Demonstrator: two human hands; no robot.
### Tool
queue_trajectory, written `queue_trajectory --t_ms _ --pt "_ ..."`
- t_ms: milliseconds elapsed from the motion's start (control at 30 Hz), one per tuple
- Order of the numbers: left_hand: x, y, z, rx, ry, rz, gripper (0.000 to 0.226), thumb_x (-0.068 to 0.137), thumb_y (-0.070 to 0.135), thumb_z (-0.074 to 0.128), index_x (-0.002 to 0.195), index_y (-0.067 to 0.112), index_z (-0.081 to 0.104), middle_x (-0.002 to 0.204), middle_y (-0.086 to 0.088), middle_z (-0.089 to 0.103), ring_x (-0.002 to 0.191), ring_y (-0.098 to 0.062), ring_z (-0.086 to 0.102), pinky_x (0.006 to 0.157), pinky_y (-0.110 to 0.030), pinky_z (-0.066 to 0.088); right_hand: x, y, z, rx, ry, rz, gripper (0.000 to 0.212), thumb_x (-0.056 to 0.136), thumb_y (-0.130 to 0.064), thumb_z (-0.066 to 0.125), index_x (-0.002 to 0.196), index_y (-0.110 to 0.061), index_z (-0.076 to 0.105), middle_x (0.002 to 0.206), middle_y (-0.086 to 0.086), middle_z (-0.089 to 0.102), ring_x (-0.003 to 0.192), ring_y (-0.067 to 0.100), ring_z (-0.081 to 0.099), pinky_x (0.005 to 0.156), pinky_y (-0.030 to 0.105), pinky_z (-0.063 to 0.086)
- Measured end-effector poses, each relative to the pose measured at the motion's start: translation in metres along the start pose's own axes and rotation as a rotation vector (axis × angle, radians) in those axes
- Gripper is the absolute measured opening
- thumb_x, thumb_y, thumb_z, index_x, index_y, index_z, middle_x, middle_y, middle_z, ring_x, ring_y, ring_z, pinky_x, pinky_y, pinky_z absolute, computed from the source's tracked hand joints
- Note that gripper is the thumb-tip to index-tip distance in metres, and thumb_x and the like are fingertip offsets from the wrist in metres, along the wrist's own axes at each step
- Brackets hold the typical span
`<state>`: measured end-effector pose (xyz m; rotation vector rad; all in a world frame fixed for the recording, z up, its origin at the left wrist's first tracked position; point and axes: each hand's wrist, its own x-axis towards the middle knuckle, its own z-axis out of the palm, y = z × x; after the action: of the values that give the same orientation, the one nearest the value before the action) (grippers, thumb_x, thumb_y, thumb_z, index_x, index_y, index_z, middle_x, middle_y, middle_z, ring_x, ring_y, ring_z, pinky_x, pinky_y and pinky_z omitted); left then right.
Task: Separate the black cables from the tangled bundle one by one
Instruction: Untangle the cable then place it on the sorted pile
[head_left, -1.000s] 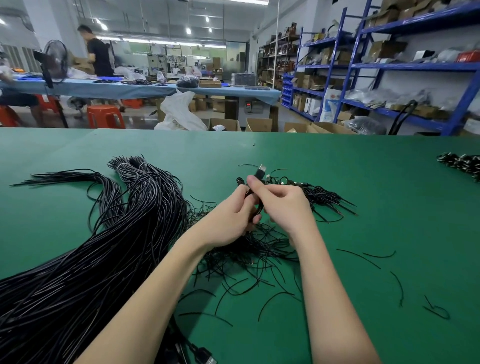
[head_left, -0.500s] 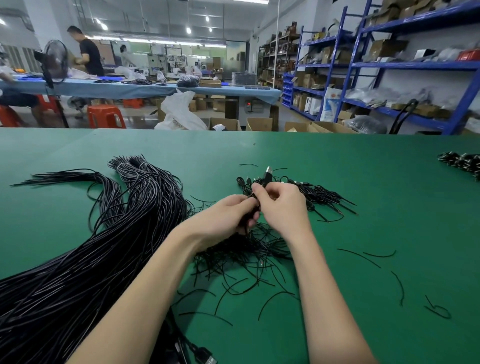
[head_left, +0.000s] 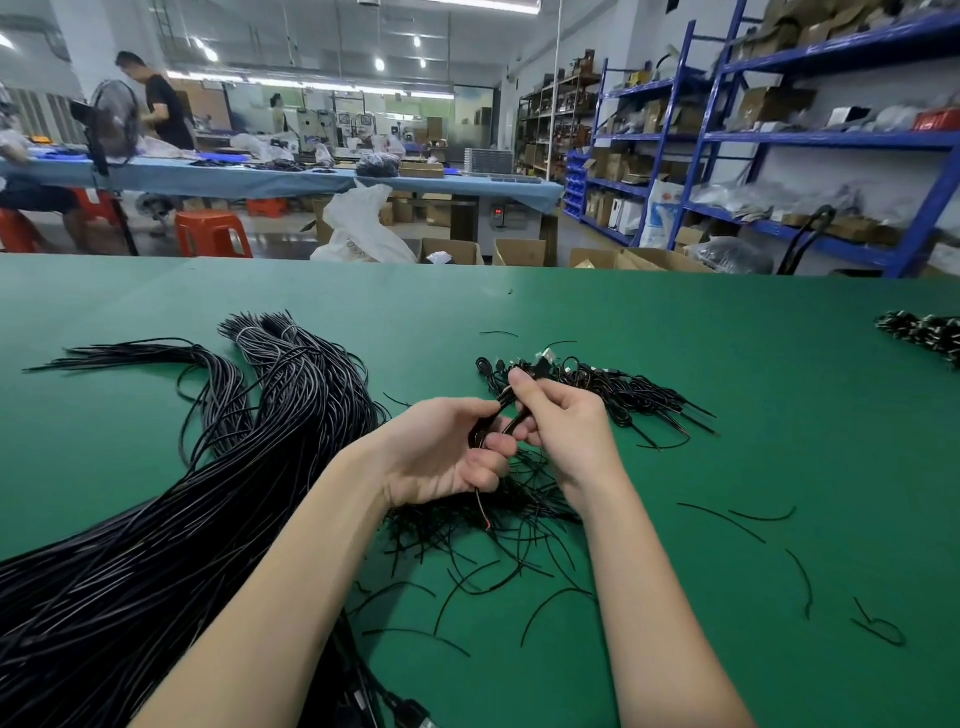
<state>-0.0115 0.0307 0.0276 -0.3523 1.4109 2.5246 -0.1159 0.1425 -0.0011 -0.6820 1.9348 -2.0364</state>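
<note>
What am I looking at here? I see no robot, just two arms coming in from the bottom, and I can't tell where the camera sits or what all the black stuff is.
There is no machine here. A person wears a wide-angle camera on the head, so the one picture looks forward and down along their own arms. The left hand and the right hand meet over a green table. Both curl their fingers around one thin black cable, whose plug end sticks up past the right hand's grip. On the left lies a big bundle of long black cables. Beyond the hands is a pile of short cables, and loose strands are scattered under and near the arms. Another small heap sits at the far right edge. Behind the table is a workshop with blue shelves and other people working.
</note>
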Motion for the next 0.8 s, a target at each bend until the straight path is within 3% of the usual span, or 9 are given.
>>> queue_trajectory --t_ms 133,200,300,367,433,567,667,800 --pt "0.007 -0.004 -0.003 0.145 0.221 0.094 0.024 0.106 0.019 0.034 0.088 0.013 0.049 0.066 0.004 0.033 0.054 -0.009 0.026 0.045 -0.018 0.024 0.001 0.002 -0.001 0.217 -0.025 0.187 0.032 0.097 -0.04 0.068 0.089 -0.01 0.073 0.066 -0.001 0.071 0.059 0.01 0.063 0.057 0.02 0.052" --pt "0.009 -0.004 -0.007 0.207 0.351 0.202 0.023 0.105 0.014 0.037 0.083 0.016 0.047 0.064 0.004 0.035 0.052 -0.011 0.029 0.043 -0.019 0.027 0.001 0.009 -0.007 -0.051 -0.052 0.172 0.028 0.098 -0.043 0.064 0.097 -0.018 0.076 0.082 -0.006 0.076 0.065 0.006 0.065 0.059 0.019 0.051" --pt "0.009 -0.001 -0.012 0.226 0.422 0.331 0.024 0.104 0.01 0.039 0.081 0.016 0.046 0.059 0.004 0.036 0.051 -0.012 0.028 0.042 -0.02 0.028 -0.005 0.018 -0.007 -0.629 -0.21 0.028 0.012 0.086 -0.039 0.077 0.095 -0.031 0.078 0.088 -0.017 0.075 0.085 -0.002 0.066 0.074 0.015 0.045" --pt "0.008 -0.001 -0.014 0.239 0.432 0.373 0.025 0.105 0.01 0.038 0.081 0.017 0.044 0.055 0.006 0.036 0.047 -0.011 0.028 0.04 -0.019 0.027 -0.009 0.022 0.002 -0.794 -0.298 0.041 0.021 0.08 -0.04 0.082 0.1 -0.036 0.078 0.09 -0.018 0.073 0.09 0.001 0.066 0.077 0.02 0.047" --pt "0.007 -0.002 -0.017 0.272 0.441 0.389 0.025 0.106 0.011 0.037 0.082 0.017 0.042 0.054 0.008 0.035 0.043 -0.009 0.027 0.039 -0.019 0.025 -0.013 0.021 0.01 -0.898 -0.26 0.037 0.017 0.081 -0.042 0.081 0.097 -0.039 0.078 0.085 -0.018 0.072 0.086 0.005 0.065 0.069 0.022 0.045" --pt "0.01 -0.002 -0.024 0.303 0.486 0.374 0.027 0.108 0.022 0.032 0.083 0.018 0.042 0.052 0.009 0.032 0.043 -0.009 0.023 0.04 -0.019 0.019 -0.012 0.016 0.004 -0.905 -0.144 -0.014 0.006 0.082 -0.049 0.077 0.086 -0.044 0.078 0.087 -0.023 0.073 0.086 0.005 0.062 0.06 0.021 0.037" --pt "0.014 -0.002 -0.027 0.285 0.503 0.33 0.038 0.107 0.04 0.023 0.09 0.016 0.047 0.055 0.008 0.031 0.045 -0.01 0.022 0.042 -0.019 0.018 -0.012 0.01 -0.003 -0.891 -0.124 -0.007 0.007 0.084 -0.053 0.075 0.086 -0.047 0.077 0.089 -0.026 0.07 0.087 0.004 0.058 0.065 0.025 0.038" --pt "0.019 -0.003 -0.033 0.288 0.569 0.349 0.027 0.102 0.024 0.026 0.092 0.013 0.049 0.052 0.008 0.036 0.043 -0.01 0.025 0.038 -0.019 0.022 -0.011 0.006 -0.013 -0.745 -0.063 0.003 0.007 0.083 -0.047 0.076 0.081 -0.042 0.079 0.079 -0.026 0.07 0.083 -0.004 0.062 0.074 0.026 0.049"
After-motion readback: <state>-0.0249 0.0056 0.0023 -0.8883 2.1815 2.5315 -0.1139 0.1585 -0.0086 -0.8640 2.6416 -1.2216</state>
